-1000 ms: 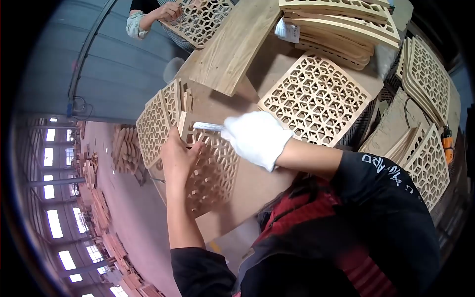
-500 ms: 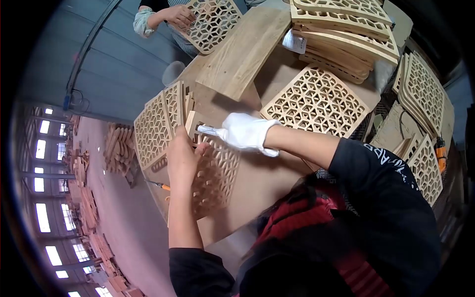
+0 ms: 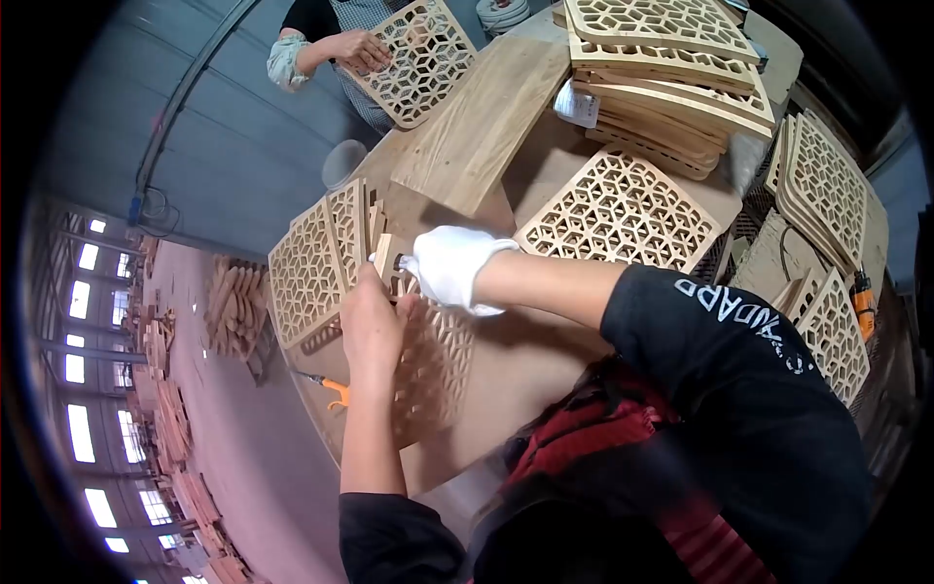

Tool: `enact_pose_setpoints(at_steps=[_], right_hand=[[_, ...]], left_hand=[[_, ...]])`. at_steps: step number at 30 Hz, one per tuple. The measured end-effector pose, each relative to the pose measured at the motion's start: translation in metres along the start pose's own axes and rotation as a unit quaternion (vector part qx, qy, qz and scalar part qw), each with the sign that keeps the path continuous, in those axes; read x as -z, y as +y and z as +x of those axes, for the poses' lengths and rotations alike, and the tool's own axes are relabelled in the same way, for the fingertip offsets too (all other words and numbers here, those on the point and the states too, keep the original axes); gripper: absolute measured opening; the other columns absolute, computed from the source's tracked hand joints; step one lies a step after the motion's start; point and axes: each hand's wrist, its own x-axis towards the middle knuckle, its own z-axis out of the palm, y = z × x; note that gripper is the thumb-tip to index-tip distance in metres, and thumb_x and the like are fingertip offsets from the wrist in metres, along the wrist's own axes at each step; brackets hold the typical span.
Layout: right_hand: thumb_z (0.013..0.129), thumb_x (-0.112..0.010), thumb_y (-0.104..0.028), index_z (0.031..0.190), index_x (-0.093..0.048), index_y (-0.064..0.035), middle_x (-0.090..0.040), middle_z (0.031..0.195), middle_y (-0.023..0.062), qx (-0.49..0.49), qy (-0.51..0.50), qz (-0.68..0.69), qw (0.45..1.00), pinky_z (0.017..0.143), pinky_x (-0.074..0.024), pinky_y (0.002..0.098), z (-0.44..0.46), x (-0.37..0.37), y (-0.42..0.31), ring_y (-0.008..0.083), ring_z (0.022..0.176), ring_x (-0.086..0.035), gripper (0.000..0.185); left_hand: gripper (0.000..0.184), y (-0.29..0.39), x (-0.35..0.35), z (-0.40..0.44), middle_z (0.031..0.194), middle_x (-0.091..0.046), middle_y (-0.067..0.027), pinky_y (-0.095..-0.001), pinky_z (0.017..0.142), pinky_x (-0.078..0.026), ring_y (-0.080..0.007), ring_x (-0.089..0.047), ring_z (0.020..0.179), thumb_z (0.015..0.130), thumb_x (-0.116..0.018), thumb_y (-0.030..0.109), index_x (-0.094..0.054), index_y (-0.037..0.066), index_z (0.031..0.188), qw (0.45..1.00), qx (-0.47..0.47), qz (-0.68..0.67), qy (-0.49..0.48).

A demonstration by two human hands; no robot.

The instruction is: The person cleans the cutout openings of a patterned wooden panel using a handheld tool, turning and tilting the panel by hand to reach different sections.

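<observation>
A wooden lattice panel [image 3: 435,365] stands tilted over the workbench, blurred in its lower part. My bare left hand [image 3: 373,313] is closed around its upper left edge. In a white glove, my right hand [image 3: 453,267] is closed at the panel's top, close to the left fingertips. Whatever it holds is mostly hidden by the glove; only a small dark bit shows at the fingertips. Just left of my hands, more lattice panels [image 3: 309,265] lean together. Another lattice panel [image 3: 618,212] lies flat beyond my right forearm.
A plain board [image 3: 484,122] lies across the bench [image 3: 525,355]. Stacked panels [image 3: 671,73] rise at the back right, with more panels [image 3: 827,185] further right. An orange-handled tool [image 3: 336,389] lies at the left edge. Opposite, another person's hand [image 3: 362,51] holds a lattice panel [image 3: 420,68].
My right hand has shifted slightly left and turned, so the greyish strip that stuck out of it is now mostly hidden. My left hand stays on the panel's edge. The view has shifted a little.
</observation>
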Motion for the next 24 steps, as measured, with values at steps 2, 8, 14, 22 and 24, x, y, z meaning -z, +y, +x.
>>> enact_pose_setpoints(at_steps=[2,8,14,22,24], right_hand=[[0.103,-0.04,-0.034,0.088,-0.072,-0.0018,-0.067,0.078,0.0249,0.074,0.018,0.017,0.997,0.071,-0.0511,0.0474,-0.002,-0.004,0.011,0.0413,0.069,-0.063,0.048],[0.099,-0.044,-0.038,0.097,-0.073,-0.0043,-0.068,0.087,0.0246,0.013,-0.087,0.054,0.995,0.076,-0.0509,0.047,0.006,0.01,0.021,0.0407,0.079,-0.065,0.044],[0.1,-0.045,-0.05,0.073,-0.059,0.0027,-0.052,0.058,0.01,-0.102,-0.117,0.192,0.969,0.041,-0.0419,0.0366,-0.006,0.01,0.005,0.0198,0.041,-0.047,0.061],[0.098,-0.049,-0.043,0.094,-0.07,0.004,-0.068,0.085,0.0279,-0.039,-0.02,0.086,0.995,0.075,-0.0504,0.0471,0.021,-0.005,0.004,0.0419,0.08,-0.066,0.051],[0.099,-0.046,-0.041,0.092,-0.07,0.0033,-0.066,0.089,0.0298,-0.055,-0.043,0.115,0.991,0.078,-0.0491,0.0488,0.002,0.0,0.001,0.0449,0.086,-0.064,0.05]], left_hand=[[0.035,-0.001,0.001,0.0,0.077,-0.064,-0.023,-0.0489,0.07,-0.048,-0.042,-0.064,0.078,0.074,-0.08,0.004,-0.052,-0.005,0.093,1.0,0.01,-0.005,-0.011],[0.041,0.002,-0.013,-0.003,0.083,-0.065,-0.024,-0.0508,0.073,-0.05,-0.0434,-0.064,0.082,0.073,-0.081,0.008,-0.056,-0.004,0.104,0.999,0.02,-0.031,0.021],[0.038,-0.007,-0.005,-0.006,0.089,-0.066,-0.0279,-0.0509,0.08,-0.05,-0.0452,-0.064,0.09,0.073,-0.077,0.007,-0.053,-0.005,0.099,0.999,-0.003,-0.052,0.001],[0.038,-0.01,-0.007,-0.003,0.09,-0.066,-0.0282,-0.0503,0.08,-0.052,-0.0445,-0.065,0.089,0.075,-0.076,0.008,-0.054,-0.006,0.102,0.999,0.014,-0.032,0.0],[0.041,-0.005,-0.003,-0.005,0.089,-0.066,-0.0257,-0.0502,0.077,-0.05,-0.0435,-0.064,0.087,0.075,-0.08,0.01,-0.054,-0.004,0.104,0.999,0.025,-0.038,-0.006]])
